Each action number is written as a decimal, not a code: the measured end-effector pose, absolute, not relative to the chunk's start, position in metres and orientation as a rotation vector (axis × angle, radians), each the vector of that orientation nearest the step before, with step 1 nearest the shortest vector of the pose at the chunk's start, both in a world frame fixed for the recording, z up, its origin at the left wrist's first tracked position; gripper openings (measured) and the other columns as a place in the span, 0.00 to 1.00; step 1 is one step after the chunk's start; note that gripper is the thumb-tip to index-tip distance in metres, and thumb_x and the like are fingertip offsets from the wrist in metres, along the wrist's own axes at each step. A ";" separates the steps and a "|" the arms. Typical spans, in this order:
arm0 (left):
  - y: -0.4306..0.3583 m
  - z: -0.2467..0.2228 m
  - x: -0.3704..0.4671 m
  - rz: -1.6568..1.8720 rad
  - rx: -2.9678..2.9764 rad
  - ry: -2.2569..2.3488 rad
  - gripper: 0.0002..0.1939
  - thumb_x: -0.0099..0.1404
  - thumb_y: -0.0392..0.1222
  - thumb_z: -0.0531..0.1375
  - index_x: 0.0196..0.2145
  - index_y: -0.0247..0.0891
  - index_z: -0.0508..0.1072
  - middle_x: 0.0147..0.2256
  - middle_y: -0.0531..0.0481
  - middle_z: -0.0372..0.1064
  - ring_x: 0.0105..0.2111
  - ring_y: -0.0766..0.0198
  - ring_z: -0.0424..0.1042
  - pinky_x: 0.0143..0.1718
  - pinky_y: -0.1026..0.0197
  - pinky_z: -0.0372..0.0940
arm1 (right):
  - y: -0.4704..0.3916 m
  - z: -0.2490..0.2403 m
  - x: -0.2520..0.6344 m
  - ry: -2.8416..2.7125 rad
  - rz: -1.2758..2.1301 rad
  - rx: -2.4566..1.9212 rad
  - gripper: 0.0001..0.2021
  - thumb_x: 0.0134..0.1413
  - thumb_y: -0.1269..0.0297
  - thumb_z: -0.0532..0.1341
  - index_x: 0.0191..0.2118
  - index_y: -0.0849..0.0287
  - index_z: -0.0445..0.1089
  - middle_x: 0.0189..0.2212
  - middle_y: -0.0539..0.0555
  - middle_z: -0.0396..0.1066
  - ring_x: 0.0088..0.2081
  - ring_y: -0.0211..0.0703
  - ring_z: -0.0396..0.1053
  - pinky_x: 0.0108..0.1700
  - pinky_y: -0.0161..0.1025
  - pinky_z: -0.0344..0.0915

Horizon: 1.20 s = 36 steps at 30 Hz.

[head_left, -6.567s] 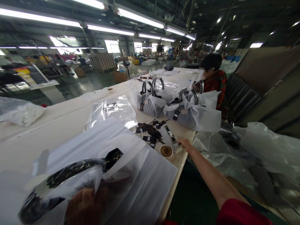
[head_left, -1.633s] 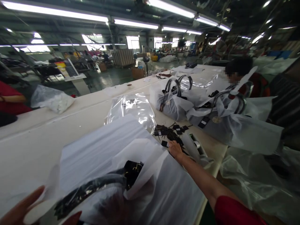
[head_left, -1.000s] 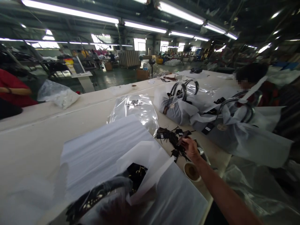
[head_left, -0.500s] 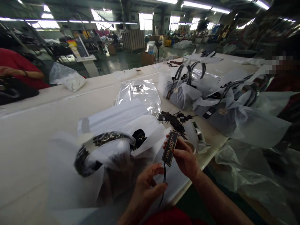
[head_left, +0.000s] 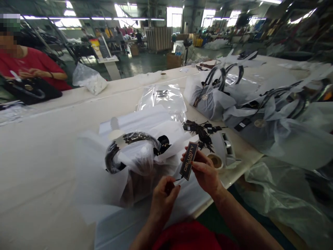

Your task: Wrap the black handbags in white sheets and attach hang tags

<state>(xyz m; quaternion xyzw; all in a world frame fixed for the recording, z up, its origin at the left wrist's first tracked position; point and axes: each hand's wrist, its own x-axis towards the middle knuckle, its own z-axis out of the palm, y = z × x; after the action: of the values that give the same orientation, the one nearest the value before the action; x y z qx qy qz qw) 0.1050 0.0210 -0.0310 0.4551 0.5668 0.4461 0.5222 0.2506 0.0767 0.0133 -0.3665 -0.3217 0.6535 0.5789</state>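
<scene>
A black hang tag [head_left: 189, 161] with gold "DELUXITY" lettering is pinched in my right hand [head_left: 206, 171], face up. My left hand [head_left: 164, 195], just below and to its left, has thumb and fingers closed on the tag's black cord [head_left: 179, 179]. Close beyond my hands lies a handbag [head_left: 142, 185] wrapped in white tissue paper, its handle [head_left: 132, 137] covered in clear film. A pile of black tags [head_left: 201, 133] with cords rests past my right hand, and a tape roll [head_left: 215, 161] sits right beside that hand.
Clear plastic bags [head_left: 162, 99] lie flat on the table [head_left: 49, 152]. Several tissue-wrapped handbags [head_left: 212, 99] stand at the right. A tape dispenser [head_left: 228, 149] is near the table edge. Across the table a person in red [head_left: 39, 66] handles a black bag [head_left: 32, 90]. Plastic sheeting [head_left: 283, 194] hangs lower right.
My left hand has closed its fingers on the tag's cord, which hung loose before. The right hand keeps the tag. The view has swung left, bringing more of the person in red into sight.
</scene>
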 end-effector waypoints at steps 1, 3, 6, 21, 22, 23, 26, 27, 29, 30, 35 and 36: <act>0.022 -0.032 0.104 1.099 1.151 1.397 0.10 0.50 0.42 0.62 0.31 0.36 0.71 0.23 0.55 0.59 0.22 0.70 0.58 0.23 0.67 0.54 | 0.077 0.013 0.250 -0.758 1.531 -0.851 0.20 0.35 0.66 0.65 0.41 0.56 0.72 0.32 0.52 0.73 0.36 0.46 0.71 0.37 0.41 0.67; 0.025 -0.033 0.103 1.123 1.256 1.410 0.09 0.50 0.41 0.61 0.32 0.37 0.73 0.30 0.50 0.65 0.24 0.68 0.62 0.24 0.67 0.57 | 0.077 0.013 0.248 -0.766 1.538 -0.841 0.20 0.35 0.66 0.65 0.41 0.56 0.72 0.33 0.52 0.73 0.36 0.45 0.71 0.37 0.40 0.66; 0.028 -0.031 0.104 1.089 1.310 1.332 0.07 0.53 0.41 0.59 0.26 0.37 0.74 0.31 0.47 0.69 0.25 0.67 0.64 0.25 0.66 0.57 | 0.077 0.014 0.247 -0.772 1.538 -0.847 0.20 0.35 0.66 0.64 0.41 0.56 0.72 0.33 0.52 0.73 0.35 0.45 0.71 0.36 0.40 0.66; 0.027 -0.030 0.109 0.944 0.981 1.286 0.08 0.49 0.42 0.58 0.27 0.35 0.72 0.20 0.53 0.65 0.19 0.70 0.59 0.19 0.67 0.52 | 0.082 0.006 0.250 -0.738 1.528 -0.928 0.20 0.35 0.65 0.65 0.42 0.56 0.71 0.33 0.52 0.73 0.35 0.46 0.70 0.37 0.41 0.66; 0.028 -0.031 0.109 0.963 1.011 1.310 0.09 0.49 0.41 0.58 0.30 0.36 0.72 0.19 0.55 0.63 0.18 0.70 0.58 0.20 0.68 0.52 | 0.081 0.006 0.250 -0.731 1.538 -0.923 0.20 0.35 0.65 0.65 0.41 0.56 0.71 0.33 0.52 0.73 0.35 0.46 0.70 0.37 0.41 0.66; 0.029 -0.033 0.109 0.981 1.045 1.331 0.11 0.49 0.41 0.59 0.33 0.36 0.72 0.19 0.56 0.61 0.18 0.70 0.57 0.20 0.68 0.52 | 0.081 0.006 0.249 -0.730 1.550 -0.917 0.20 0.35 0.65 0.65 0.41 0.56 0.72 0.33 0.52 0.73 0.35 0.45 0.70 0.37 0.41 0.66; 0.031 -0.038 0.111 0.987 1.131 1.322 0.14 0.50 0.39 0.59 0.36 0.37 0.72 0.20 0.55 0.63 0.19 0.70 0.57 0.21 0.67 0.52 | 0.081 0.006 0.247 -0.742 1.565 -0.902 0.20 0.35 0.66 0.65 0.42 0.56 0.72 0.33 0.52 0.73 0.35 0.45 0.70 0.37 0.40 0.65; 0.032 -0.039 0.112 0.977 1.143 1.300 0.12 0.50 0.40 0.58 0.34 0.36 0.73 0.20 0.54 0.64 0.19 0.70 0.58 0.21 0.67 0.53 | 0.081 0.006 0.247 -0.747 1.561 -0.901 0.20 0.35 0.66 0.64 0.41 0.56 0.71 0.33 0.52 0.72 0.35 0.45 0.70 0.37 0.41 0.66; 0.032 -0.041 0.114 0.957 1.116 1.263 0.09 0.51 0.42 0.57 0.28 0.35 0.74 0.21 0.52 0.66 0.19 0.69 0.59 0.21 0.66 0.55 | 0.082 0.006 0.246 -0.756 1.551 -0.906 0.20 0.35 0.65 0.64 0.42 0.56 0.71 0.33 0.52 0.72 0.35 0.46 0.70 0.37 0.41 0.66; 0.031 -0.041 0.115 0.943 1.077 1.252 0.10 0.51 0.43 0.57 0.27 0.35 0.74 0.21 0.50 0.68 0.20 0.69 0.61 0.21 0.66 0.56 | 0.082 0.006 0.247 -0.760 1.547 -0.909 0.20 0.36 0.65 0.64 0.42 0.56 0.71 0.33 0.52 0.72 0.35 0.46 0.70 0.37 0.41 0.66; 0.024 -0.032 0.115 0.812 0.811 1.172 0.14 0.48 0.46 0.59 0.30 0.34 0.74 0.28 0.46 0.73 0.19 0.68 0.66 0.18 0.68 0.55 | 0.085 0.004 0.251 -0.757 1.533 -0.927 0.20 0.37 0.65 0.64 0.43 0.56 0.71 0.33 0.52 0.73 0.35 0.45 0.70 0.36 0.40 0.66; 0.023 -0.030 0.114 0.795 0.785 1.152 0.14 0.48 0.46 0.59 0.30 0.33 0.73 0.27 0.46 0.73 0.19 0.68 0.67 0.18 0.68 0.55 | 0.085 0.003 0.251 -0.749 1.530 -0.929 0.20 0.37 0.65 0.64 0.43 0.56 0.71 0.34 0.52 0.73 0.35 0.45 0.70 0.36 0.40 0.66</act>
<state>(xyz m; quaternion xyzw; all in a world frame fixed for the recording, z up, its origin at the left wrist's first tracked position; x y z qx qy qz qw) 0.1143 0.0234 -0.0297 0.3517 0.5163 0.3562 0.6949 0.2513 0.0852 0.0034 -0.3949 -0.3184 0.6507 0.5651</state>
